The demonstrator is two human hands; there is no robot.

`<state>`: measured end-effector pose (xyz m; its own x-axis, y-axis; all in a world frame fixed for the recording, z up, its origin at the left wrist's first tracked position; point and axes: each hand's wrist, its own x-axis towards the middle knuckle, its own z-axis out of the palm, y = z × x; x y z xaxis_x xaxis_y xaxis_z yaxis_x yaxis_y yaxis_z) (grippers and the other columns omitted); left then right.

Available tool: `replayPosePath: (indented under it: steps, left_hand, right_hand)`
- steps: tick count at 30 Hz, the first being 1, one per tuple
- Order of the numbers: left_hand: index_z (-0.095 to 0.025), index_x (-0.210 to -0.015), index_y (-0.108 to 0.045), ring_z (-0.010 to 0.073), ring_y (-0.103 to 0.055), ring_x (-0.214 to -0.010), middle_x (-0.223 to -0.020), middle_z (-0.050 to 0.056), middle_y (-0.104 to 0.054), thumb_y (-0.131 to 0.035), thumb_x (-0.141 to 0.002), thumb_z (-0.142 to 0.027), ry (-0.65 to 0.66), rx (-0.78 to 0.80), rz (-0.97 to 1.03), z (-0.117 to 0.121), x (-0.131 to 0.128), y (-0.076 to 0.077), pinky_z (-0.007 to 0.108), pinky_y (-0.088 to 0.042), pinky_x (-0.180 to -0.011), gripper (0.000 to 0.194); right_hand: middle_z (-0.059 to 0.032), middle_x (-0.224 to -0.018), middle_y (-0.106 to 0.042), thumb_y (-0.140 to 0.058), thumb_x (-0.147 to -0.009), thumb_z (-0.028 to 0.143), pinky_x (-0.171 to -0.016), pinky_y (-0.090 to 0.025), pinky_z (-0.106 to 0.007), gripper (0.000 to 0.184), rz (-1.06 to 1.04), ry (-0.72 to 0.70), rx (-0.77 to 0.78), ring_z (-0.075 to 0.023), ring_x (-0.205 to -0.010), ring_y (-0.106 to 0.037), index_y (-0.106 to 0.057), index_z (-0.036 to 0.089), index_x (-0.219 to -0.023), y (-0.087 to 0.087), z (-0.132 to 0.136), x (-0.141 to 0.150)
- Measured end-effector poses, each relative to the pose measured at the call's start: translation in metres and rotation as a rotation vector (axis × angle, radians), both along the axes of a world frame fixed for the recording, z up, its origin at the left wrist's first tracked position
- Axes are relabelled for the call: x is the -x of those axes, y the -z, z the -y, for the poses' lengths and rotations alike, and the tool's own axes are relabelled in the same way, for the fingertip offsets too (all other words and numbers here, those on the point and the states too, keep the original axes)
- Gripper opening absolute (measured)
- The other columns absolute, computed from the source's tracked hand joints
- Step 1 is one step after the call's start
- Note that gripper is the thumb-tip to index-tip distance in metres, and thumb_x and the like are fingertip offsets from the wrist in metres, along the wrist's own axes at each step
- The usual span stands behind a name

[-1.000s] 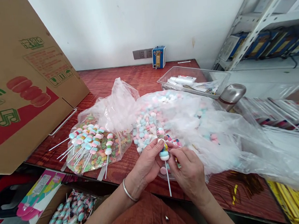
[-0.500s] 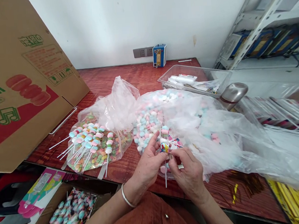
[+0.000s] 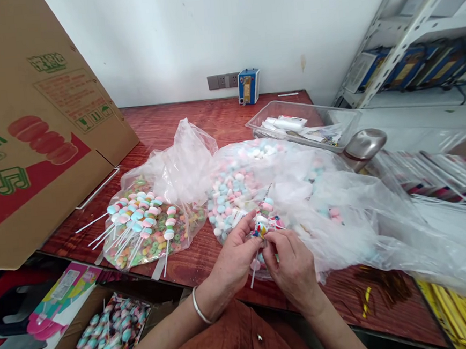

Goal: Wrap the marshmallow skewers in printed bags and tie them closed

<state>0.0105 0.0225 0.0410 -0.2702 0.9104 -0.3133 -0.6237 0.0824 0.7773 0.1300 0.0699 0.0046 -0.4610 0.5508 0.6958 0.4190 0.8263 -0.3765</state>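
Observation:
My left hand (image 3: pixel 236 257) is closed on a marshmallow skewer (image 3: pixel 265 207) in a clear printed wrapper, holding it upright with a tilt to the right. Its white stick (image 3: pixel 254 272) sticks out below the fingers. At the wrapper's lower end, my right hand (image 3: pixel 290 261) is pinched beside the left thumb; what lies between its fingertips is too small and covered to make out. Behind the hands lies a clear bag of pastel marshmallows (image 3: pixel 234 190). More marshmallow skewers (image 3: pixel 139 214) lie unwrapped on a bag of coloured cereal rings (image 3: pixel 184 229) to the left.
A large carton (image 3: pixel 52 129) stands at left, above a box of wrapped skewers (image 3: pixel 108 335). A clear plastic tray (image 3: pixel 316 109) and a metal flask (image 3: pixel 363 145) are behind. Gold twist ties (image 3: pixel 387 286) lie front right, near yellow strips (image 3: pixel 461 307) and white sticks (image 3: pixel 422 173).
The skewer's top has leaned to the right and its stick's lower end has swung left. Both hands keep their place at the wrapper's lower end, with small finger movements.

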Motion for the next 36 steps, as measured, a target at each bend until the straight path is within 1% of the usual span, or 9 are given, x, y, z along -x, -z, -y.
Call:
replayPosePath:
  steps: [6,10,14,20,23,27,32,34,36]
  left_hand:
    - [-0.024,-0.129,-0.054,0.0193,-0.064,-0.105,-0.116,0.006,-0.066,-0.074,-0.073,-0.012,-0.124,-0.113,0.167,-0.006,-0.004,0.008,0.031,-0.048,-0.092,0.061]
    - [-0.025,-0.121,-0.056,0.0198,-0.064,-0.107,-0.112,0.004,-0.066,-0.075,-0.073,-0.011,-0.088,-0.175,0.229,-0.010,0.002,0.007,0.030,-0.050,-0.089,0.053]
    - [-0.022,-0.113,-0.059,0.0177,-0.068,-0.089,-0.100,0.004,-0.066,-0.078,-0.076,-0.026,-0.150,-0.176,0.281,-0.024,0.018,-0.005,0.030,-0.055,-0.077,0.043]
    - [-0.016,-0.089,-0.060,0.0033,-0.044,-0.045,-0.064,-0.007,-0.050,-0.082,-0.072,-0.022,-0.275,-0.075,0.353,-0.049,0.023,-0.015,0.016,-0.041,-0.043,0.029]
    - [-0.016,-0.084,-0.057,0.0030,-0.042,-0.044,-0.061,-0.007,-0.048,-0.081,-0.073,-0.024,-0.311,-0.028,0.406,-0.049,0.011,-0.012,0.016,-0.038,-0.041,0.027]
    - [-0.015,-0.095,-0.061,0.0031,-0.043,-0.045,-0.062,-0.007,-0.047,-0.078,-0.077,-0.025,-0.305,-0.043,0.430,-0.045,0.003,-0.010,0.015,-0.039,-0.042,0.026]
    - [-0.016,-0.099,-0.061,0.0036,-0.044,-0.047,-0.065,-0.006,-0.048,-0.078,-0.077,-0.031,-0.288,-0.034,0.389,-0.042,0.004,-0.007,0.017,-0.041,-0.045,0.031]
    - [-0.016,-0.098,-0.060,0.0040,-0.044,-0.047,-0.064,-0.007,-0.048,-0.079,-0.076,-0.032,-0.277,-0.032,0.356,-0.042,0.002,-0.005,0.017,-0.041,-0.044,0.033]
    - [-0.017,-0.094,-0.058,0.0048,-0.044,-0.046,-0.062,-0.007,-0.048,-0.081,-0.074,-0.034,-0.290,-0.025,0.309,-0.043,-0.001,-0.004,0.017,-0.040,-0.044,0.034]
  right_hand:
    - [-0.0010,-0.077,-0.062,-0.050,-0.097,0.037,-0.056,-0.047,-0.025,0.019,-0.239,-0.018,0.803,-0.0157,-0.065,-0.060,-0.055,0.020,-0.101,0.006,0.028,-0.001]
    - [0.0099,-0.049,-0.036,-0.041,-0.098,0.052,-0.038,-0.026,-0.021,0.034,-0.390,-0.262,1.309,-0.0094,-0.038,-0.031,-0.052,0.022,-0.086,0.016,0.038,0.002]
    - [0.0037,-0.057,-0.052,-0.043,-0.099,0.046,-0.046,-0.036,-0.022,0.034,-0.275,-0.221,1.097,-0.0116,-0.048,-0.046,-0.060,0.019,-0.086,0.008,0.036,-0.002]
    - [-0.0043,-0.065,-0.068,-0.044,-0.102,0.026,-0.050,-0.037,-0.026,0.027,-0.022,0.138,0.106,-0.0164,-0.051,-0.058,-0.067,0.013,-0.106,0.009,0.035,-0.005]
    - [-0.0019,-0.053,-0.061,-0.047,-0.100,0.022,-0.048,-0.033,-0.029,0.024,0.037,0.227,-0.115,-0.0172,-0.044,-0.052,-0.068,0.011,-0.103,0.016,0.035,-0.003]
    - [-0.0037,-0.064,-0.064,-0.041,-0.102,0.031,-0.049,-0.038,-0.026,0.029,-0.174,0.046,0.415,-0.0158,-0.052,-0.057,-0.065,0.015,-0.100,0.013,0.044,0.002]
    - [0.0125,-0.047,-0.026,-0.035,-0.100,0.049,-0.035,-0.029,-0.022,0.035,-0.563,-0.277,1.431,-0.0091,-0.033,-0.020,-0.055,0.021,-0.089,0.003,0.055,0.008]
    - [0.0127,-0.047,-0.027,-0.037,-0.100,0.048,-0.035,-0.030,-0.023,0.033,-0.538,-0.294,1.423,-0.0087,-0.032,-0.019,-0.053,0.022,-0.088,0.003,0.053,0.006]
    - [0.0079,-0.049,-0.041,-0.042,-0.099,0.043,-0.041,-0.034,-0.023,0.030,-0.390,-0.183,1.084,-0.0105,-0.036,-0.034,-0.056,0.020,-0.086,0.006,0.047,0.003]
